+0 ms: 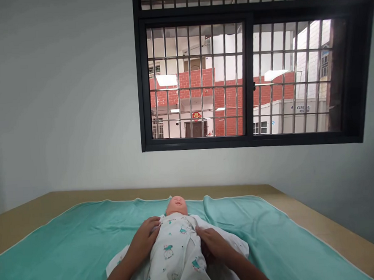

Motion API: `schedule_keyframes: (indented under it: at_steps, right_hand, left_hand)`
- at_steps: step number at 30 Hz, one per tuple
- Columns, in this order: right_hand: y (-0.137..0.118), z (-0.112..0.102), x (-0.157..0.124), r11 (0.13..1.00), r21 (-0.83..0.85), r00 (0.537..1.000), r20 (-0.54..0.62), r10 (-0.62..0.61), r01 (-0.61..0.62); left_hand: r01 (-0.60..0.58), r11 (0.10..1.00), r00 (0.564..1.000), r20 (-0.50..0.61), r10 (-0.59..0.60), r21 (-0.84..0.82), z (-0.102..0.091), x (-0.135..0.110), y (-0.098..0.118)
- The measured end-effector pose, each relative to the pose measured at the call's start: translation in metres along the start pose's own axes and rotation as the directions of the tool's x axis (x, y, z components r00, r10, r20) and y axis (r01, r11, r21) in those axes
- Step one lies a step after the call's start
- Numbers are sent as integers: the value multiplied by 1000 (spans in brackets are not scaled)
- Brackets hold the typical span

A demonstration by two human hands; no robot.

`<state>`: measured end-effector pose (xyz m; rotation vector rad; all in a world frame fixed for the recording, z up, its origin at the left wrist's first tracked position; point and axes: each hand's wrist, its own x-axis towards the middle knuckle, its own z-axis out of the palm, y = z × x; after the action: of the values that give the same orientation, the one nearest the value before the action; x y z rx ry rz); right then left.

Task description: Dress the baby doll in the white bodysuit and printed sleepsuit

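A baby doll (177,205) lies on its back, its head toward the wall. It wears a white baby romper (171,246) printed with small green and grey figures. My left hand (147,236) rests along the romper's left side near the chest, fingers extended and lying on the cloth. On the other side, my right hand (214,242) has its fingers bent at the romper's front edge, closed on the fabric. Its thumb is mostly hidden. White cloth, seemingly sleeves, spreads out on both sides beneath my forearms. The doll's arms and legs are covered.
A green blanket (76,244) with a pale edge lies wrinkled under the doll, on a light wooden tabletop (26,213). Behind it stands a plain pale wall (61,101). A dark-framed window (249,81) with metal bars shows a red brick building outside.
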<state>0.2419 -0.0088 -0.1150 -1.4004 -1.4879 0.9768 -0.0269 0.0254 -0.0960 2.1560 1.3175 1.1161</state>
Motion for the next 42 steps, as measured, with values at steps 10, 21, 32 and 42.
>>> schedule_keyframes:
  at_steps: [10, 21, 32, 42]
  right_hand:
    - [-11, -5, 0, 796, -574, 957, -74, -280, 189]
    - [-1, -4, 22, 956, -270, 960, -217, -178, 117]
    - [4, 1, 21, 929, 360, 993, -48, 106, -82]
    - [-26, -10, 31, 927, -292, 972, 44, -230, 233]
  left_hand:
    - [128, 982, 990, 43, -135, 136, 3, 24, 3]
    - [197, 919, 979, 112, -168, -342, 0, 22, -3]
    - [297, 842, 955, 150, -256, -450, 3, 24, -6]
    - [134, 948, 966, 250, -60, -288, 8, 22, 0]
